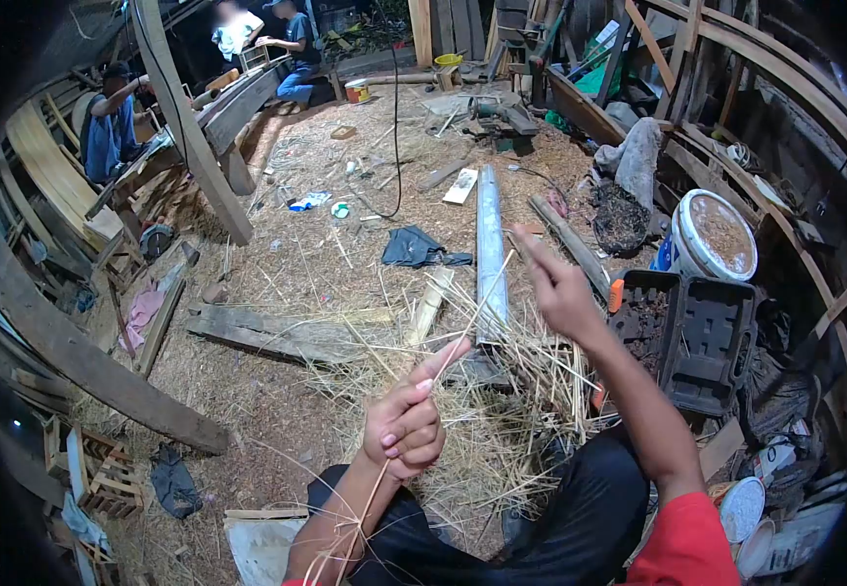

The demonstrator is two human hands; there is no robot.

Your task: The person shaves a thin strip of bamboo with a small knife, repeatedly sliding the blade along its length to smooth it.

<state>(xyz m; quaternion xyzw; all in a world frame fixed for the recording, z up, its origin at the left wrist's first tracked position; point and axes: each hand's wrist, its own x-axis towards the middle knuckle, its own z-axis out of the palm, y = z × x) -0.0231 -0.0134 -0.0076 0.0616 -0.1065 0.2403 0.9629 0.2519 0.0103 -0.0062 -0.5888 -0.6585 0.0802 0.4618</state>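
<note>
My left hand [406,430] is closed around a thin straw stalk [377,488], its index finger stretched up and to the right. Loose stalk ends hang below it over my forearm. Higher and to the right, my right hand [562,293] is raised near the upper tip of a stalk; its fingers point up and look pressed together, and whether they pinch the stalk is too small to tell. Under and between the hands lies a heap of dry straw [531,381], in front of my knees. A grey metal-like bar [491,244] runs away from the heap.
An open black case [707,342] and a white bucket [717,234] stand at the right. Wooden beams [287,332] lie on the shavings-covered floor. A slanted post [189,117] rises at the left. Several people [296,49] sit at a bench in the back left.
</note>
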